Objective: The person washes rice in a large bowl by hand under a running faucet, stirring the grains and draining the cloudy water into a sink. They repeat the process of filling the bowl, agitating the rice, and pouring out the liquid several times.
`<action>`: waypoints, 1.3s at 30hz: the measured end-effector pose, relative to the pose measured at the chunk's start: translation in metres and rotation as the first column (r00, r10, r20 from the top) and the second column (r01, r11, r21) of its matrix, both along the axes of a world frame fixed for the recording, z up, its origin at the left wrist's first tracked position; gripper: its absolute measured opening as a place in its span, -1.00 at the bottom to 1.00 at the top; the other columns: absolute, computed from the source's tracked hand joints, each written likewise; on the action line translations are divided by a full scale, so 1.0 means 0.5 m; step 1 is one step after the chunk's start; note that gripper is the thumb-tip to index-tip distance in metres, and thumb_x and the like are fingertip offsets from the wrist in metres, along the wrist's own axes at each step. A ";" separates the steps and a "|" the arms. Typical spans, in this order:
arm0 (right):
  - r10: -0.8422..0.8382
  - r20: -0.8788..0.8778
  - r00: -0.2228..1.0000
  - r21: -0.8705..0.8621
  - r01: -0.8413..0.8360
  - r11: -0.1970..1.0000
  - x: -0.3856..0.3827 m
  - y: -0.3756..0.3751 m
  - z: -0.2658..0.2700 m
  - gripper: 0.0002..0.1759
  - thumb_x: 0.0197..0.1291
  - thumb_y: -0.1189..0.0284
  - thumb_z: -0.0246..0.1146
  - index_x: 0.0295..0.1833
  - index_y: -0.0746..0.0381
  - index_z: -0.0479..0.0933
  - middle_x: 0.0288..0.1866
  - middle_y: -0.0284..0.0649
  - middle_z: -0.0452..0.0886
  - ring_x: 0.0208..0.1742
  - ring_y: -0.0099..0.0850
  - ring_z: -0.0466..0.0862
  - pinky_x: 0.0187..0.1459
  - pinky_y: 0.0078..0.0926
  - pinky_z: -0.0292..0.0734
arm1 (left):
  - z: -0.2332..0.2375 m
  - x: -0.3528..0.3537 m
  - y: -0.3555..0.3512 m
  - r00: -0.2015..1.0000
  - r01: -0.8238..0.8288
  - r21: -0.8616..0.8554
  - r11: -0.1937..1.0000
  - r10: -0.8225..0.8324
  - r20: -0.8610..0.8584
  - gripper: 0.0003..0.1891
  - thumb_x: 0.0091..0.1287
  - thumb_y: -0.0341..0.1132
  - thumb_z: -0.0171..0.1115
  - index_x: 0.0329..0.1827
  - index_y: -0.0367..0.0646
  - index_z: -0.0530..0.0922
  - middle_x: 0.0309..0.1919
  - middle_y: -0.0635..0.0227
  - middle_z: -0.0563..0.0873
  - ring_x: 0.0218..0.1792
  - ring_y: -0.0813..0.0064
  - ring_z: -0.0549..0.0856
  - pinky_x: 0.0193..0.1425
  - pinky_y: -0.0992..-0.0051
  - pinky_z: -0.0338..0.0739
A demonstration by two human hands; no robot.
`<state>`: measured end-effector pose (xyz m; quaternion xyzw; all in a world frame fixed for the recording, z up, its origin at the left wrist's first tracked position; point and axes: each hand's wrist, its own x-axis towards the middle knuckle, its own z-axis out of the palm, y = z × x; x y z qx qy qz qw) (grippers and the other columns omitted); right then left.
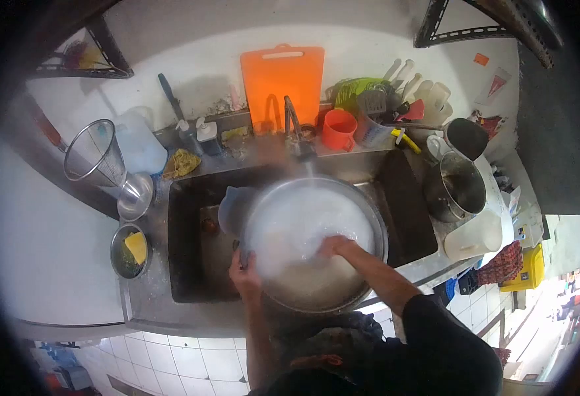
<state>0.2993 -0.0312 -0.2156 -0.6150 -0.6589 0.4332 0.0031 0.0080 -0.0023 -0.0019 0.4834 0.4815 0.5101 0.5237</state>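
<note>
A large round metal basin (383,245) rests over the sink (402,204), filled with cloudy white water (296,224). At its left side, my left hand (245,276) is closed on the rim, thumb up by a dark part that may be a handle. My right hand (335,247) dips into the water near the middle of the basin; its fingers are submerged and blurred, so what they hold, if anything, is hidden. From the faucet (293,122) above, a stream runs into the basin. A pale translucent container (232,210) sits against the basin's left edge.
Behind the faucet leans an orange cutting board (282,82), beside a red-orange mug (338,129) and utensils. A metal pot (455,188) and white pitcher (476,236) stand right. On the left are a strainer (95,152) and a bowl (121,264) with a yellow sponge (135,247).
</note>
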 end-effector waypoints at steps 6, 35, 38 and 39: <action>0.057 0.345 0.937 0.089 -0.093 0.992 -0.133 -0.025 0.284 -0.50 0.26 0.06 0.22 0.11 0.21 0.56 0.17 -0.04 0.60 0.23 -0.08 0.56 0.28 -0.14 0.43 | -0.018 -0.007 0.006 0.996 0.034 0.104 0.994 -0.025 -0.086 -0.72 0.38 -0.38 0.26 0.06 -0.39 0.61 -0.22 0.31 0.71 -0.20 0.53 0.60 -0.04 0.51 0.46; 0.008 0.038 0.999 0.165 -0.014 0.986 -0.234 -0.108 0.287 -0.59 0.23 0.20 0.18 0.03 0.26 0.62 0.02 0.05 0.66 0.06 -0.01 0.64 0.11 -0.02 0.51 | 0.004 0.100 0.007 0.957 0.190 0.265 0.945 -0.117 -0.266 -0.52 0.43 -0.18 0.14 0.21 -0.44 0.52 0.07 -0.07 0.63 0.02 0.10 0.63 0.16 0.21 0.51; -0.009 0.057 0.998 0.188 -0.001 0.982 -0.239 -0.089 0.263 -0.60 0.20 0.21 0.20 0.01 0.25 0.62 0.01 0.05 0.66 0.07 -0.02 0.64 0.10 -0.01 0.51 | 0.011 0.113 0.009 0.955 0.207 0.263 0.942 -0.136 -0.263 -0.51 0.43 -0.16 0.14 0.21 -0.44 0.52 0.08 -0.07 0.63 0.03 0.11 0.63 0.17 0.21 0.51; -0.008 0.066 0.998 0.191 -0.005 0.982 -0.243 -0.085 0.259 -0.61 0.19 0.21 0.21 0.01 0.25 0.62 0.01 0.05 0.66 0.07 -0.02 0.64 0.10 -0.01 0.51 | 0.012 0.114 0.011 0.954 0.211 0.263 0.941 -0.139 -0.267 -0.51 0.43 -0.16 0.13 0.21 -0.44 0.52 0.09 -0.07 0.63 0.03 0.11 0.63 0.17 0.22 0.50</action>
